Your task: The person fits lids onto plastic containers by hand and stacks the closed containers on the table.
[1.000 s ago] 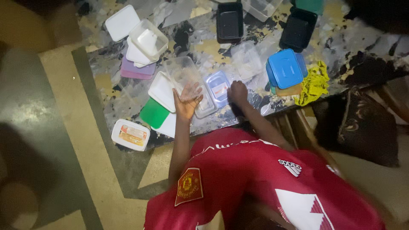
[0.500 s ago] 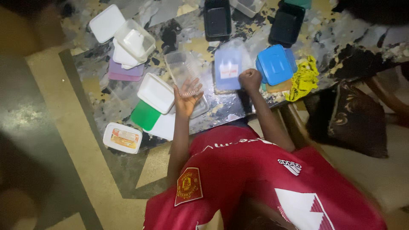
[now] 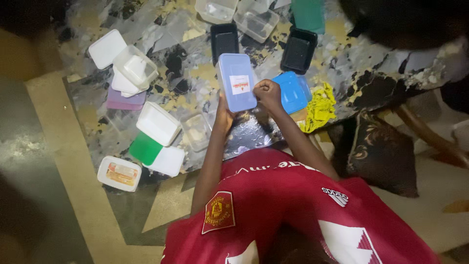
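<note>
My left hand and my right hand together hold a pale blue rectangular lidded container with a small label, lifted above the patterned table. The left hand grips its lower left edge. The right hand is closed on its right side. A clear empty container lies on the table just left of my left wrist. My red shirt fills the bottom of the view.
White lids and a clear tub are stacked at the left over a purple lid. Nearby lie a white container, a green lid, a labelled white tub, two black trays, a blue lid and a yellow cloth. A dark cushion sits at the right.
My right hand picked the pale blue container off the table and raised it. My left hand left the clear container and came up to hold the blue one too.
</note>
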